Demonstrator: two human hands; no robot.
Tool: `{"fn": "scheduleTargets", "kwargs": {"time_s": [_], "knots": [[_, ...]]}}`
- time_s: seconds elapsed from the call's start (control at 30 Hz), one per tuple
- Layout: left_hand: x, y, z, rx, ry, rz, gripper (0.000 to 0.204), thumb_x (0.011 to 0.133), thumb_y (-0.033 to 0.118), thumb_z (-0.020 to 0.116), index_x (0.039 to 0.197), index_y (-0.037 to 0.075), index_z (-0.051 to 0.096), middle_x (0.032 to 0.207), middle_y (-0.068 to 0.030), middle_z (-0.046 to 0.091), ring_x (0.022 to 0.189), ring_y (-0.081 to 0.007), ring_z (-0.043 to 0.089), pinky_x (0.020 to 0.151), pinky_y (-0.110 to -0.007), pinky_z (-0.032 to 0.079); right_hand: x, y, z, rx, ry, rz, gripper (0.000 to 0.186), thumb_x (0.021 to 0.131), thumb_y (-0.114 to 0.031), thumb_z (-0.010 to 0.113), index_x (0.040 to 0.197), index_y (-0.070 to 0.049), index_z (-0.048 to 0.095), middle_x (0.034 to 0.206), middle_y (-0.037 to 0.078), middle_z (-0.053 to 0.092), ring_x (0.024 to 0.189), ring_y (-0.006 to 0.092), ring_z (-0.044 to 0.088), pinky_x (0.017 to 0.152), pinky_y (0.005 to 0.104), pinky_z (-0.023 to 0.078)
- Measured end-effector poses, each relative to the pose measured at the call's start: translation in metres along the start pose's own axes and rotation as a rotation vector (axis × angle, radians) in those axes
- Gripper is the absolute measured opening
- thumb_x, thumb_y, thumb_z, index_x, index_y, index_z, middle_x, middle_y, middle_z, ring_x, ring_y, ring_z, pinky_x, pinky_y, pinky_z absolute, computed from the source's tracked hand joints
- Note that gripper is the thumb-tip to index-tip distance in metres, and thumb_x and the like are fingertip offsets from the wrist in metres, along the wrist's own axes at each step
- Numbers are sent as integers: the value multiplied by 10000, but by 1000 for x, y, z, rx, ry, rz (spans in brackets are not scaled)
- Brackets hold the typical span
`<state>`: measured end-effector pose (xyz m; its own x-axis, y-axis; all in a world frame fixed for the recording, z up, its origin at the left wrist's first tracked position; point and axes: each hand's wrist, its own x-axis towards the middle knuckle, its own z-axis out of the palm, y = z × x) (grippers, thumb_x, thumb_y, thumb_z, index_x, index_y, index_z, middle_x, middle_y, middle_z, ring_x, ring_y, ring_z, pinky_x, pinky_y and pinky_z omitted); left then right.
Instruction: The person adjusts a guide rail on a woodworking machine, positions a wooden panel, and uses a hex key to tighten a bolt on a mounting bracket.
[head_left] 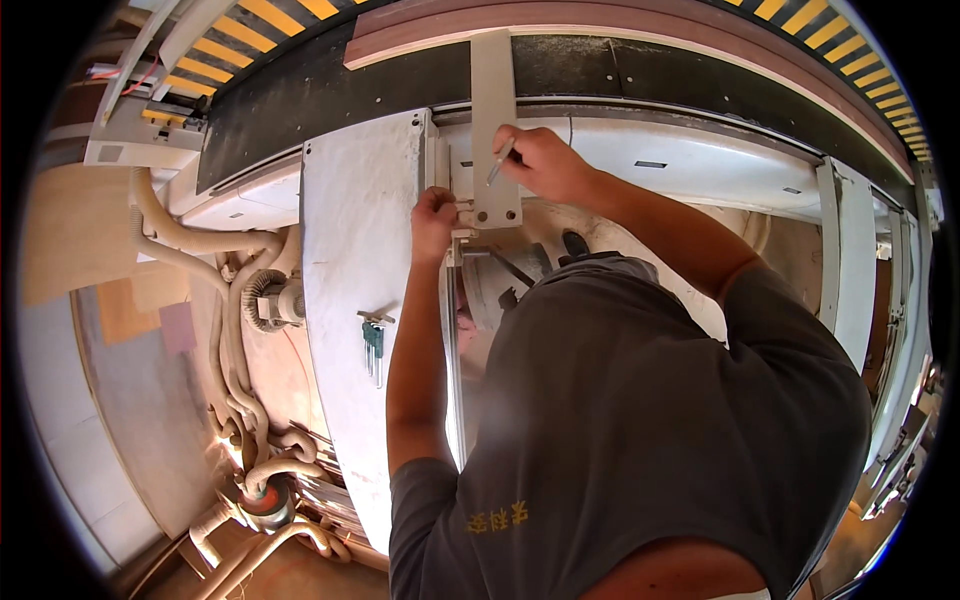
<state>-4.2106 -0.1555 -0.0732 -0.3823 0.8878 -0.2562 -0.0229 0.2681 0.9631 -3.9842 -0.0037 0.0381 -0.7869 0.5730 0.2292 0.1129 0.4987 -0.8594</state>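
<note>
My right hand [550, 168] is closed around a slim grey rod-like tool [500, 163]. The tool is held over a pale flat bar [492, 90] that has two dark bolts near its close end. Just left of that end, my left hand [434, 218] has its fingers pinched together beside a small metal bracket [463, 215]. What those fingers grip, if anything, is hidden. Below the bar's end is a metal fitting with a dark lever [512, 268].
On the white machine panel [345, 230] to the left lies a folding hex key set [373, 350] with dark green parts. A long reddish board [600, 18] rests along the far side of the dark machine bed [570, 65]. Hoses [235, 320] run down the left.
</note>
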Motion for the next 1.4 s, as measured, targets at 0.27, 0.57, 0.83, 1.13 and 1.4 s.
{"fn": "scheduleTargets", "kwargs": {"time_s": [0.27,0.57,0.83,1.13,1.4], "knots": [[-29,16,31,503,-17,344,261,781,55,782,1039,78,745,927,-85,656,796,-221,637,743,-344,527,10,7,27,-132,-80,33,245,969,-225,665,1046,-2,600,809,197,683,756,397,668,664,450,516],[-35,10,30,417,13,272,256,807,52,797,1036,3,694,982,-92,677,838,-209,650,744,-330,530,29,0,59,-361,-339,-135,292,939,-317,679,984,-30,646,783,179,687,741,386,674,677,474,516],[-22,-10,29,244,-9,284,210,863,91,786,1017,-2,677,915,-85,708,844,-156,665,740,-322,528,35,0,63,-349,-416,-180,327,906,-378,690,909,-51,681,750,162,690,714,362,681,675,470,519],[-26,-14,40,360,70,294,263,839,98,790,1058,-3,685,1007,-126,715,880,-222,712,748,-351,552,29,9,71,-214,-324,-234,238,877,-340,691,873,-107,642,773,142,679,737,386,665,665,471,512],[-23,-15,23,361,-2,111,237,838,41,757,1060,9,681,947,-116,716,866,-221,702,745,-351,544,15,7,81,-413,-221,-160,294,927,-396,636,880,-108,672,758,101,693,686,327,680,614,441,506]]}}
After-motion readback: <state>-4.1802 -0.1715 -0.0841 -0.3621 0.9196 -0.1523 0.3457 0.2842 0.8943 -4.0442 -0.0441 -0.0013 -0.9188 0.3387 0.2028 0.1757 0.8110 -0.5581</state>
